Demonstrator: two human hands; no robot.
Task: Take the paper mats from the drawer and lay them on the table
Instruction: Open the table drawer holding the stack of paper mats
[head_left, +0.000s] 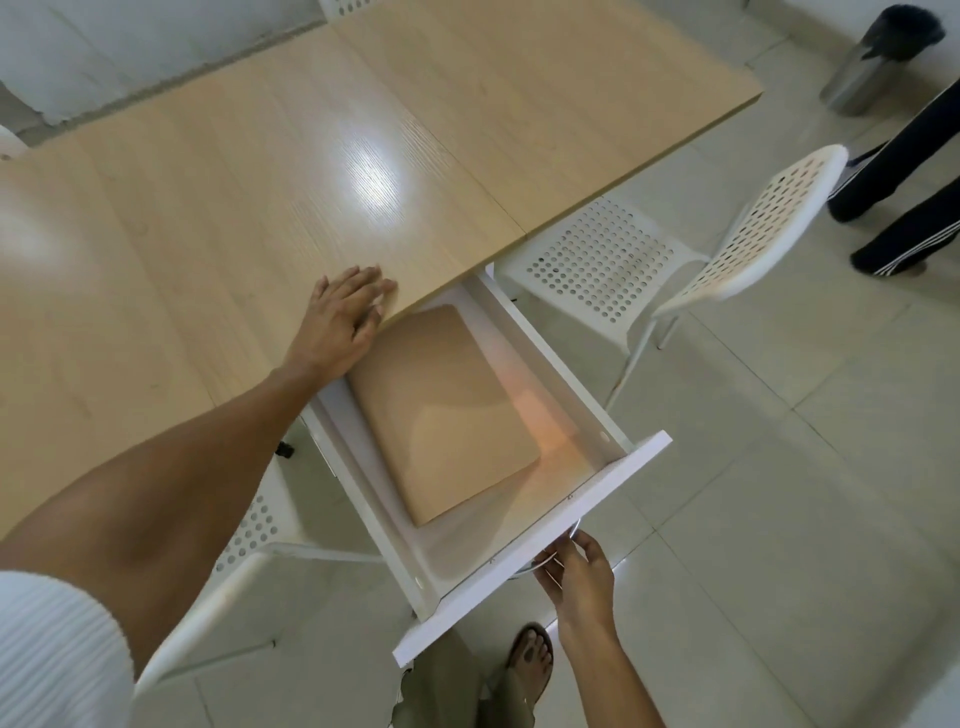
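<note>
Nearest, the right hand (574, 569) curls around the round metal handle (545, 564), mostly hidden under the white pulled-out drawer (535, 545). Inside the drawer lies the tan rounded-corner stack of paper mats (441, 410), its far end covered by the light wooden tabletop (234, 182). Beyond the drawer, the left hand (343, 317) rests flat, fingers straight, on the tabletop edge.

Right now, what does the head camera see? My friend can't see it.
A white drawer is pulled open with tan paper mats inside. The right hand grips its handle; the left hand rests flat on the table.
</note>
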